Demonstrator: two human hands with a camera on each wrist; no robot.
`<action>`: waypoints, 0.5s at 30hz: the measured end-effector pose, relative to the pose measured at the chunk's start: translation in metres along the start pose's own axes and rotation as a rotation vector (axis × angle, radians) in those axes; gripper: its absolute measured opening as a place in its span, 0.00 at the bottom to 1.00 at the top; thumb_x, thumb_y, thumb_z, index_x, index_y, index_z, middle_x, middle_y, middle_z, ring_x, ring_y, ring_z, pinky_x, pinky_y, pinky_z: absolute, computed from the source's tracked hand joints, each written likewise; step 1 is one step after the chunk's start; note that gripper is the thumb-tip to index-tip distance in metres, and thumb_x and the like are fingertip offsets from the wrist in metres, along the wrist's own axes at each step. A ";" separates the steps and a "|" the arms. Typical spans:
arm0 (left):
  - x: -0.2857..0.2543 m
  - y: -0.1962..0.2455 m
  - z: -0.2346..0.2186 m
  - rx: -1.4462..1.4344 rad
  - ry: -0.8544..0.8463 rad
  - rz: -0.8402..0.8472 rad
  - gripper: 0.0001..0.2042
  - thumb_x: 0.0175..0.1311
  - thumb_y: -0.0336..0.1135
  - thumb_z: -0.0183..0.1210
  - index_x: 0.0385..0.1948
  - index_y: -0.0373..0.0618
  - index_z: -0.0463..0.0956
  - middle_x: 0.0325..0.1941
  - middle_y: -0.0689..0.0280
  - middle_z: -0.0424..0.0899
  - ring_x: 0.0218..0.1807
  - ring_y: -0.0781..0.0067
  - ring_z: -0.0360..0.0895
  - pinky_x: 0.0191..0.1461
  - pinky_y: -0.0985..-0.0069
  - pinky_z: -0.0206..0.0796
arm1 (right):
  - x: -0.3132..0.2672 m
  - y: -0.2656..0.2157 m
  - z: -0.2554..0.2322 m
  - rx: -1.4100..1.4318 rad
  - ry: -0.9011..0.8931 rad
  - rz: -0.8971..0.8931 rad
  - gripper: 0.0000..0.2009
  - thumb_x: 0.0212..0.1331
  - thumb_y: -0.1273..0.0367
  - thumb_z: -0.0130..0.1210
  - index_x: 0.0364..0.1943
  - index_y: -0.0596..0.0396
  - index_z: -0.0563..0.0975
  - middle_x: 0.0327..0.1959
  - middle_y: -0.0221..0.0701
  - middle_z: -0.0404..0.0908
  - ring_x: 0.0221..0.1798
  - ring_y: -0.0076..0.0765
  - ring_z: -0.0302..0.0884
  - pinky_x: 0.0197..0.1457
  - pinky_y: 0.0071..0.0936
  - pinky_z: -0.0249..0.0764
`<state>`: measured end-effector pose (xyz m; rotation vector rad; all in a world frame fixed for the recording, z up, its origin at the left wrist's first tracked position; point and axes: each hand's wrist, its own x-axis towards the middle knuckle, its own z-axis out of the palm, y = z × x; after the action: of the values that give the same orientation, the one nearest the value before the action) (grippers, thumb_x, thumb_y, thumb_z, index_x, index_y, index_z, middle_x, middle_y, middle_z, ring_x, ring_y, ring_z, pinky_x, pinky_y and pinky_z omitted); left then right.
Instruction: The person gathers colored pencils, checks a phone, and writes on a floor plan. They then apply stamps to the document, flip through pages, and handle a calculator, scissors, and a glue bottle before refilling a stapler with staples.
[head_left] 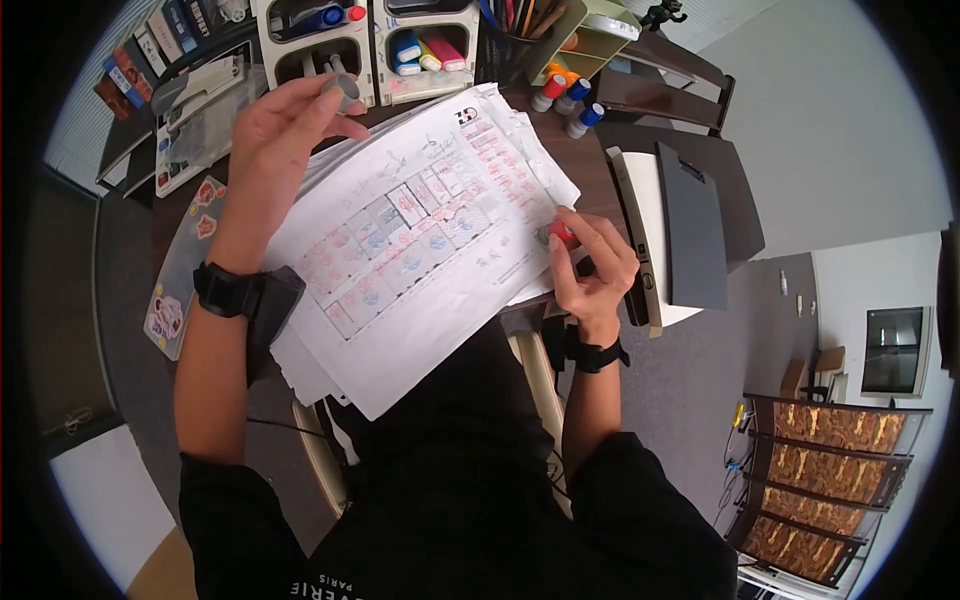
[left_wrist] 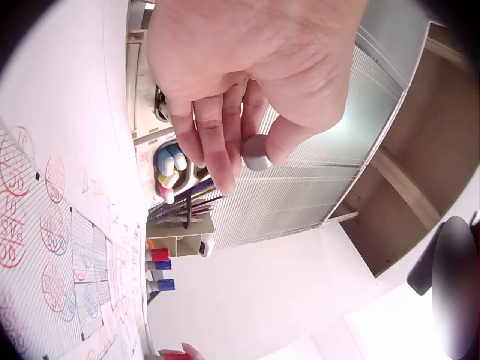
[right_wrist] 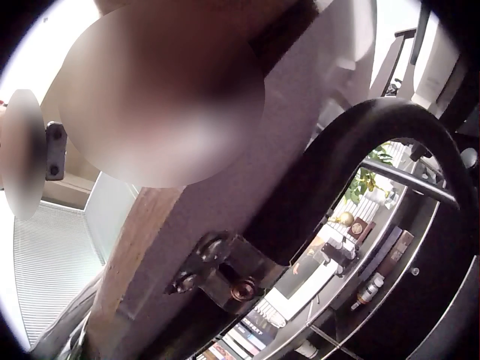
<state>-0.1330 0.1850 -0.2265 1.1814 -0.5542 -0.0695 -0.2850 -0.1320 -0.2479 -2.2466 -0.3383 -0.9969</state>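
Note:
In the head view my left hand (head_left: pixel 275 130) is raised over the far left of the printed sheets (head_left: pixel 430 330), pinching a small grey round cap (head_left: pixel 342 93) between thumb and fingers. The left wrist view shows the cap (left_wrist: pixel 256 152) at the fingertips of that hand (left_wrist: pixel 255 67). My right hand (head_left: pixel 600 268) pinches a red stamp (head_left: pixel 564 234) close over the right edge of the sheets. The top sheet bears a plan covered with red and blue round stamp marks. In the right wrist view a blurred patch covers where the hand would show.
Behind the sheets stand one red stamp (head_left: pixel 548 92) and two blue stamps (head_left: pixel 585 121). A desk organizer (head_left: pixel 425 90) holds highlighters, next to a pen holder (head_left: pixel 510 55). A dark folder (head_left: pixel 690 230) lies on the right, a stickered laptop (head_left: pixel 185 270) on the left.

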 end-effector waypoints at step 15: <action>0.002 0.000 0.001 0.036 0.026 -0.025 0.17 0.73 0.33 0.57 0.56 0.31 0.76 0.47 0.57 0.85 0.46 0.67 0.83 0.57 0.69 0.73 | -0.008 0.013 -0.005 0.510 0.357 0.420 0.18 0.60 0.80 0.61 0.56 0.66 0.79 0.36 0.38 0.86 0.30 0.23 0.79 0.37 0.21 0.76</action>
<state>-0.1321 0.1833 -0.2256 1.2232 -0.5197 -0.0655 -0.2868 -0.1452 -0.2571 -1.5583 0.0410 -0.9312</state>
